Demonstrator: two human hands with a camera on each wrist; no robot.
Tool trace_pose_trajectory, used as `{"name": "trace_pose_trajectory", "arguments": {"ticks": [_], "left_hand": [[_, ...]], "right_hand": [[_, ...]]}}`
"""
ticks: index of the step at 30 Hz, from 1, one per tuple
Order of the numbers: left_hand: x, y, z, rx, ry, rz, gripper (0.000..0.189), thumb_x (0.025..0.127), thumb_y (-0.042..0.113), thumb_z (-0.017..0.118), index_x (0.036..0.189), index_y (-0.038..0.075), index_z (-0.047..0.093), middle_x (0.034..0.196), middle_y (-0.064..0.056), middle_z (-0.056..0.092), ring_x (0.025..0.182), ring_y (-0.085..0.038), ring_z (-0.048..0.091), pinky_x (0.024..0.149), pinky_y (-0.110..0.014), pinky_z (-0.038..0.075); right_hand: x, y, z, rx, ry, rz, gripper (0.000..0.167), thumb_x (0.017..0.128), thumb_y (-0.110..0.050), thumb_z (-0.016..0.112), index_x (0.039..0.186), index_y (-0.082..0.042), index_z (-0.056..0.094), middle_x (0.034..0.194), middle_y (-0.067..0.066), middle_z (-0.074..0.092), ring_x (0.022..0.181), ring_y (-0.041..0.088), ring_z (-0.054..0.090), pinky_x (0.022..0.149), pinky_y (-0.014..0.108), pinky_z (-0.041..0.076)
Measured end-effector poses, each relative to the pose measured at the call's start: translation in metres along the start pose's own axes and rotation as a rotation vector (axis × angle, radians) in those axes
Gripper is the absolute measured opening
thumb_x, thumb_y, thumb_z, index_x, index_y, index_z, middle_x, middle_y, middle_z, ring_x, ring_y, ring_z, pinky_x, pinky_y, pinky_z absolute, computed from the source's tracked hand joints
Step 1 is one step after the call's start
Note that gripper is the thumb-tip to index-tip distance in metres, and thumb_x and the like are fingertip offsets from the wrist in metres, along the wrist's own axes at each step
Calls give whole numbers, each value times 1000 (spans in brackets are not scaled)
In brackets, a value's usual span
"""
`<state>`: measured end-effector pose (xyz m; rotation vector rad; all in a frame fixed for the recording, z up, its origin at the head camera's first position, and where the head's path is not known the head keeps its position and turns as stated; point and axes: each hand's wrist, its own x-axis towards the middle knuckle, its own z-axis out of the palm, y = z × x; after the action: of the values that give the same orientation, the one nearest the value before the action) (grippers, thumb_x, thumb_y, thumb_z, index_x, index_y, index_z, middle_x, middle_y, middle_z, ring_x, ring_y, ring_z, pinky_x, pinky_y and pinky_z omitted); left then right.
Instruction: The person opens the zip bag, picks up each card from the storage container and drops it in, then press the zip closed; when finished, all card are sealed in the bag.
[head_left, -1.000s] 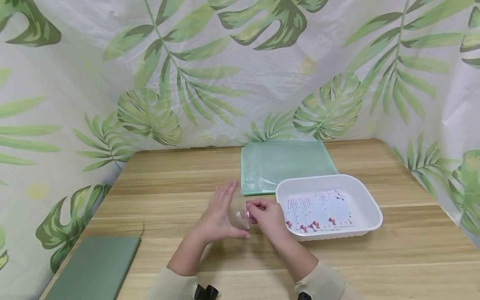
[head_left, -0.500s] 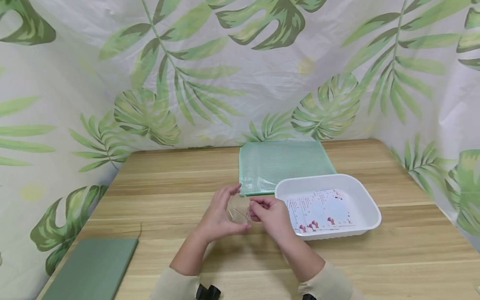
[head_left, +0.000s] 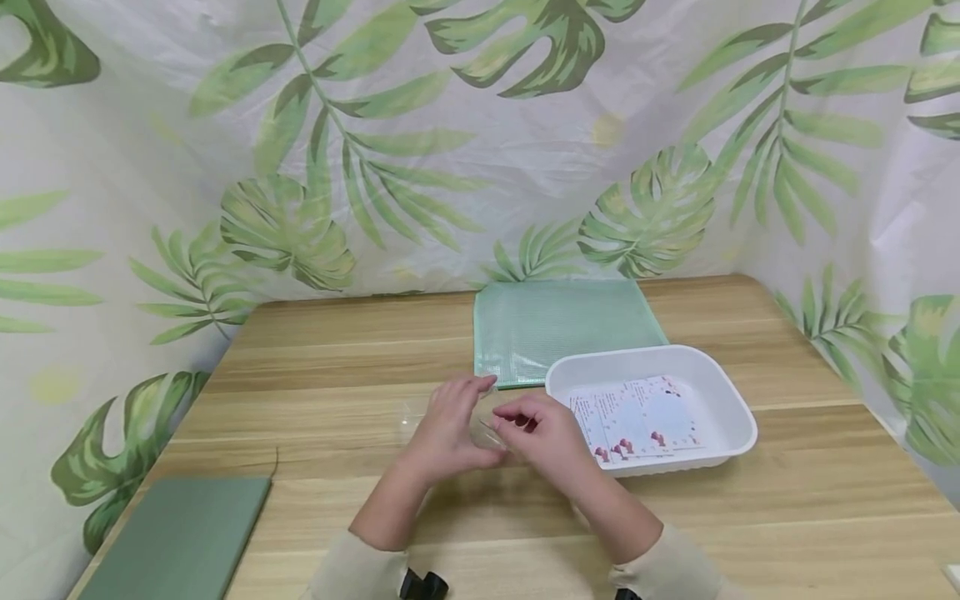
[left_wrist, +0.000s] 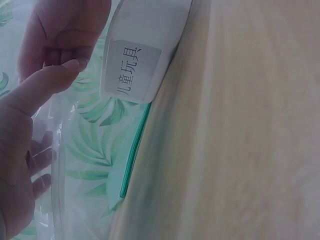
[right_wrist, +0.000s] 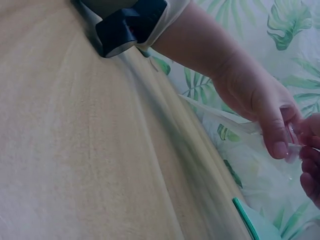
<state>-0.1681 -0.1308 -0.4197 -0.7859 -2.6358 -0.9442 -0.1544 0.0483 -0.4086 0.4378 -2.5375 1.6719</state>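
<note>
Between my hands is a clear, thin plastic bag (head_left: 482,414), with a loose part of it showing to the left of the left hand. My left hand (head_left: 448,429) curves round the bag, its thumb below and fingers above. In the right wrist view the left thumb lies on the plastic (right_wrist: 235,120), close to a small reddish line. My right hand (head_left: 551,437) pinches the bag's right edge between thumb and forefinger. The left wrist view shows the left thumb tip right at the right hand's fingertips, with the left fingers behind the clear film (left_wrist: 58,175).
Right of the hands stands a white plastic tub (head_left: 738,408) holding several printed cards (head_left: 637,417). Its outside bears a label (left_wrist: 131,70). A green mesh zip pouch (head_left: 562,329) lies behind it. A green notebook (head_left: 180,533) rests at the wooden table's left edge.
Both hands have shifted slightly right. Part of the clear bag now shows left of the left hand, and the pink bit between the hands no longer shows in the head view.
</note>
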Motion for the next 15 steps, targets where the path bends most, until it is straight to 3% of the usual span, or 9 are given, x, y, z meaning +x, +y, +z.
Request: {"name": "trace_pose_trajectory", "arguments": {"ticks": [4,8,15], "left_hand": [[0,1,2,36,6,23,92,59,37,90,135,4,52,125,-10,59,120,-30,51,107,-53,35],[0,2,3,39,0,13,94,59,37,91,137,4,51,126,-10,59,121,-31,51,107,-53,34],[-3,-2,2,-12,16,-38,94,61,37,88,140,6,48,130,-10,58,125,-30,48,108,-53,33]], "right_hand": [[0,-1,4,-75,-50,-20,11,83,-18,75,92,-12,78,90,-5,70,81,9,59,73,22,50],[-1,-2,7,-96,-39,6,5,84,-16,73,85,-15,77,86,-7,69,82,8,58,74,22,49],[0,-4,7,112,14,133,6,84,-14,73,85,-7,75,80,2,70,72,8,56,64,19,47]]}}
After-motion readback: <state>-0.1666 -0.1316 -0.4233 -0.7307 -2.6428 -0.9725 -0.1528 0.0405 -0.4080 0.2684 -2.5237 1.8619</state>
